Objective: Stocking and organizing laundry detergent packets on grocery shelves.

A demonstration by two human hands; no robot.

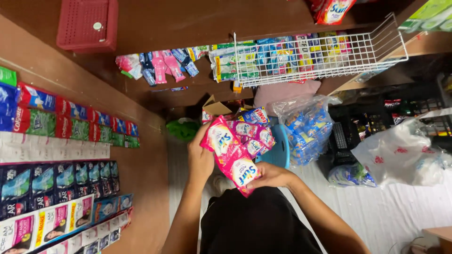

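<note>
A strip of joined pink detergent sachets (pixel 234 151) hangs between my two hands above my lap. My left hand (pixel 199 157) grips the strip's upper end near the top sachet. My right hand (pixel 272 176) pinches the lowest sachet from the right side. More pink and purple sachets (pixel 252 136) bunch behind the strip. A blue plastic stool (pixel 278 150) stands just past the sachets on the floor.
A wooden wall panel (pixel 141 174) on the left carries rows of hanging sachet strips (pixel 56 188). A white wire basket (pixel 320 54) of packets sits on the shelf ahead. A red plastic crate (pixel 88 24), a clear bag of blue packets (pixel 308 129) and white plastic bags (pixel 400 153) lie around.
</note>
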